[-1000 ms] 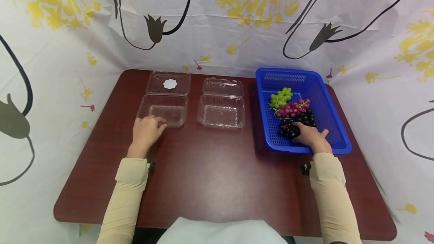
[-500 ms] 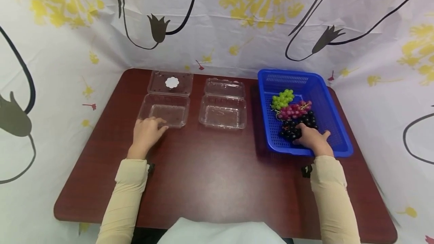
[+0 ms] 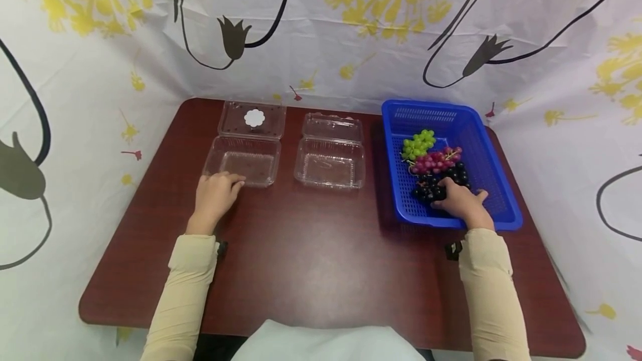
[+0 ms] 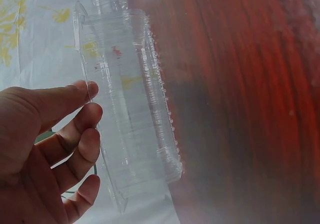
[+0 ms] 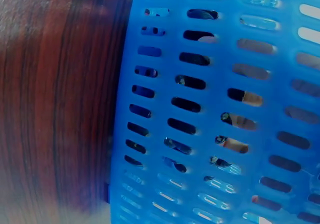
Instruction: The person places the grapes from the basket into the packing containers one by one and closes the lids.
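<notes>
In the head view, my left hand (image 3: 214, 198) is at the near left corner of an open clear plastic clamshell container (image 3: 248, 161). The left wrist view shows thumb and fingertips (image 4: 90, 115) pinching that container's rim (image 4: 102, 149). My right hand (image 3: 462, 200) reaches down into a blue plastic basket (image 3: 501, 196) and grips a bunch of black grapes (image 3: 428, 188); some of its fingers are hidden. Behind lie a bunch of red grapes (image 3: 435, 161) and a bunch of green grapes (image 3: 418, 144). The basket's slotted wall (image 5: 165, 91) hides most of the right hand in the right wrist view.
A second open clear clamshell container (image 3: 329, 163) stands between the first one and the basket. The left container's lid bears a white scalloped label (image 3: 254, 118). All stand on a dark red-brown table (image 3: 321, 272), with a patterned cloth (image 3: 311, 43) hanging behind.
The head view has shifted slightly. Both hands stay at the same places, the left at the container's corner and the right on the black grapes.
</notes>
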A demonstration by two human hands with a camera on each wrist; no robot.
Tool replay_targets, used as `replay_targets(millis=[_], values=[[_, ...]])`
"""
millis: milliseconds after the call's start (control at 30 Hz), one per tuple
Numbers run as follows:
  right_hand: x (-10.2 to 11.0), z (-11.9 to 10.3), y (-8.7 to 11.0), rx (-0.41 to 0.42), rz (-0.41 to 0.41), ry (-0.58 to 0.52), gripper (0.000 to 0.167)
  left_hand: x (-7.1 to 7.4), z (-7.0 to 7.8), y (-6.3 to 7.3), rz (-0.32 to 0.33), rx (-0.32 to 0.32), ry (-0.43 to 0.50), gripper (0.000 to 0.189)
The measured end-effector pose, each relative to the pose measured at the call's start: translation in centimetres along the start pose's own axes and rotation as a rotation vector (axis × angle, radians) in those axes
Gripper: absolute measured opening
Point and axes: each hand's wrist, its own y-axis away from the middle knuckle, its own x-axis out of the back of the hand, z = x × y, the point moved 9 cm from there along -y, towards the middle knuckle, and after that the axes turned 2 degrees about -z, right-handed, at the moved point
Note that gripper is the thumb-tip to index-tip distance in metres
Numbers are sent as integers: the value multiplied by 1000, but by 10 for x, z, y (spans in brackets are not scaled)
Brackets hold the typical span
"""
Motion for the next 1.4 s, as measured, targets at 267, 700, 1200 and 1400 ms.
replay_targets(millis=[267,700,1200,1400], values=[[4,-5,2,45,73,-26,53,0,0,3,26,5,1,20],[16,-7,11,117,255,-107,41,0,-1,7,61,-4,-8,20],[33,-8,33,140,331,-275,49,1,1,6,63,27,-66,20],[58,-22,53,206,411,-296,47,2,1,5,64,34,-71,20]])
